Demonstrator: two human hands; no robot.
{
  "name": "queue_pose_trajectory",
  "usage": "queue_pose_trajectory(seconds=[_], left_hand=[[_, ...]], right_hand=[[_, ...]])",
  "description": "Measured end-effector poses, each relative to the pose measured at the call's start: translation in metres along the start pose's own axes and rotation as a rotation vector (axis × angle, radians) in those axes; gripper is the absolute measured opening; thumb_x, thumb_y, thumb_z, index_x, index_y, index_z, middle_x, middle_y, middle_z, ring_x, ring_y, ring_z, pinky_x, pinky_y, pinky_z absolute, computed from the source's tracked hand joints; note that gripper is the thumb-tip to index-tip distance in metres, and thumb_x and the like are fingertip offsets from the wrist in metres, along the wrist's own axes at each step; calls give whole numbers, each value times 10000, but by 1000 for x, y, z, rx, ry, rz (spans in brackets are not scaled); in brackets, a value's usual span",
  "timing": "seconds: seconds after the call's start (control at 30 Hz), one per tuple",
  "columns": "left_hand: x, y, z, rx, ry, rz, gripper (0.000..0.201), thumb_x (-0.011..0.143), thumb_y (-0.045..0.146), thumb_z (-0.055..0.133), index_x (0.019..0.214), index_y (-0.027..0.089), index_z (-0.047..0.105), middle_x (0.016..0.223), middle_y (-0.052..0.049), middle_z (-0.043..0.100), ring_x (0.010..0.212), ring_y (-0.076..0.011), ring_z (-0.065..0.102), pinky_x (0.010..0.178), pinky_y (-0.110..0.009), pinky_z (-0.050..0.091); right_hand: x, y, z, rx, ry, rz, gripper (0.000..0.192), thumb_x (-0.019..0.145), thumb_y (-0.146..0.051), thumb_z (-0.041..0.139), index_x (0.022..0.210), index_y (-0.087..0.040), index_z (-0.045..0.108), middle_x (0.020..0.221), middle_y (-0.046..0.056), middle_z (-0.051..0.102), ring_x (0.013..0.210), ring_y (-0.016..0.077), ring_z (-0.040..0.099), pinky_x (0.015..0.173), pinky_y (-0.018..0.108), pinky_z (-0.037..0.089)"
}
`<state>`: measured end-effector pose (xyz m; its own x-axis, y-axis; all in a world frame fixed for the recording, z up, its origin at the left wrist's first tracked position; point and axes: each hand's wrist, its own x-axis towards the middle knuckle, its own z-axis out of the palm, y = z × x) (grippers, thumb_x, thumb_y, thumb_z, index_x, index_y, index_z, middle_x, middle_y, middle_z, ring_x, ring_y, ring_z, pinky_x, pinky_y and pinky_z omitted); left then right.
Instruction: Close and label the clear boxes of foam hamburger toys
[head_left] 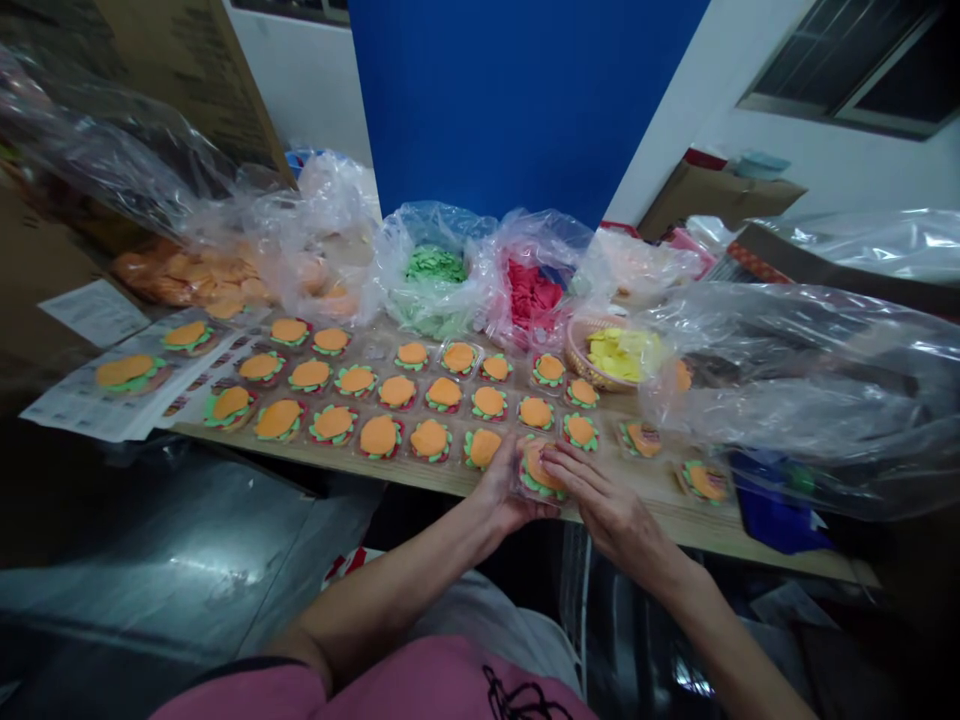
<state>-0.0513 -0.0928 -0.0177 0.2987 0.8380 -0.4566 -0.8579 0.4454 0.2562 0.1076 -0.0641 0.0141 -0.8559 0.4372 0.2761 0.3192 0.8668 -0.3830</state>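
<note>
Nearest the camera, a person in a pink top is reaching forward with both bare forearms; the left hand and the right hand are coming together at the near edge of a wooden tabletop, both closing around one small clear packet that is holding an orange disc over a green frilled layer; the left fingers are cupping its left side, the right fingertips are pressing on its top and right edge; the packet is sitting at the front of the tabletop, just right of centre.

Just beyond and to the left, rows of similar orange-and-green packets are lying side by side across the tabletop, some showing red edging; a few more are lying apart to the right; the leftmost ones are resting on printed paper sheets.

Further back, a woven basket is holding yellow pieces; behind it, open clear plastic bags are standing in a line, one showing red pieces, one green pieces, and one at the far left orange pieces; a large crumpled clear plastic sheet is covering the right side.

At the back, a blue panel is standing against a white wall; cardboard boxes are sitting to its right.
</note>
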Motion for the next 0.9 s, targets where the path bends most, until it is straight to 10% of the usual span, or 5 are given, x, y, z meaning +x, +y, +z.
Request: queue_pose_trajectory(seconds=[0.17, 0.43, 0.9], left_hand=[[-5, 7, 2, 94, 13, 41, 191, 643, 207, 670, 821, 144, 637, 731, -25, 654, 622, -153, 601, 608, -297, 475], [-7, 6, 7, 226, 38, 79, 272, 539, 129, 712, 797, 117, 629, 732, -45, 674, 648, -161, 617, 652, -292, 487], [-13, -9, -6, 468, -54, 215, 362, 584, 174, 730, 925, 111, 626, 862, -67, 651, 735, -152, 594, 688, -264, 460]], right_hand=[[-6, -3, 4, 174, 25, 106, 556, 812, -19, 338, 1306, -268, 395, 1403, 22, 344, 1312, 206, 246, 1052, 461, 285], [-2, 2, 17, 799, 422, 768, 318, 780, -328, 552, 1076, -213, 540, 1008, 56, 593, 835, 166, 572, 687, 276, 483], [-10, 3, 37, 1133, 619, 846, 248, 692, -396, 658, 757, -169, 584, 646, -19, 534, 559, 103, 458, 540, 224, 384]])
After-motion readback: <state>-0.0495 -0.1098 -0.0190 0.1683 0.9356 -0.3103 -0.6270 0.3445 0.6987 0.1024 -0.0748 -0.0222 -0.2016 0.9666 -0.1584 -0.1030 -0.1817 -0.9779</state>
